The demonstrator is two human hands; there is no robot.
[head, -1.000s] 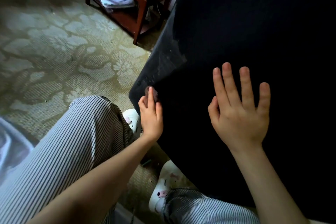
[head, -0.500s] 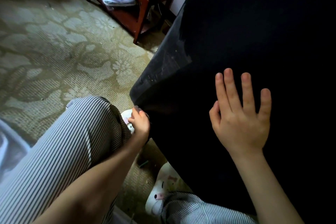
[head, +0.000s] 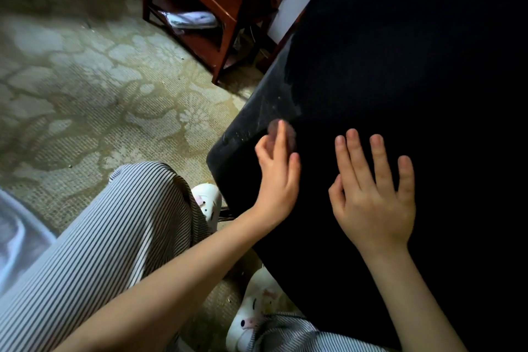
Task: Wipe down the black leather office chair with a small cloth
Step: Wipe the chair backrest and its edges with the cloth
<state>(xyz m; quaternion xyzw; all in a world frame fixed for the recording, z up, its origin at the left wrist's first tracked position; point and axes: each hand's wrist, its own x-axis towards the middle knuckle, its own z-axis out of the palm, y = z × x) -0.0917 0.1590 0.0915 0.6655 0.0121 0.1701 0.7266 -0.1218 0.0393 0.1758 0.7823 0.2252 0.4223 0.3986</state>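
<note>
Her left hand (head: pixel 278 177) reaches forward, fingers pinning one small dark cloth (head: pixel 281 134) to the black chair (head: pixel 400 80) near its dusty left edge; the right hand (head: pixel 374 194) lies flat, fingers spread, empty, just beside it. Two white slippers (head: pixel 208 200) below

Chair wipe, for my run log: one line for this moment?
left hand: presses cloth on chair corner | right hand: flat on chair

Head view looks steeply down, close over the chair (head: pixel 400 94).
</note>
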